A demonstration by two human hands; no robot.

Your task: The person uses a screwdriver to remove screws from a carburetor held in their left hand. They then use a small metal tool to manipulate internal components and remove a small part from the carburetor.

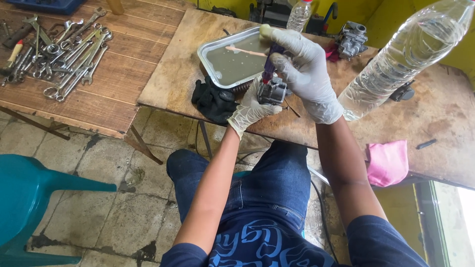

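1. Nearest the camera, the person is sitting in dark blue jeans (267, 183) and a blue printed shirt, both forearms reaching forward over the lap toward the wooden table (445, 143).
2. The left hand (249, 108), in a pale glove, is curling closed from below around a small grey metal carburettor part (272, 91), cupping it just above the table's near edge.
3. The right hand (304, 69), also gloved, is coming in from above and is gripping a purple-handled tool (270, 66), fingers wrapped shut around the handle; the tool's lower end is pressing down into the top of the metal part.
4. A black cloth (213, 101) is lying bunched on the table just to the left of the left hand.
5. A pink rag (388, 162) is hanging over the near edge on the right, well apart from the hands.
6. Just behind the hands, a metal tray (210, 49) is holding murky liquid with a pale brush-like item lying in it.
7. A large clear plastic bottle (405, 54) is standing tilted in view on the right, close to the right wrist.
8. Farther back, a second grey carburettor (350, 39) and a smaller bottle (299, 16) are sitting near the table's far edge.
9. On a separate slatted table at far left, a heap of wrenches (64, 49) is lying spread out.
10. A teal plastic chair (29, 198) is standing on the tiled floor at lower left.
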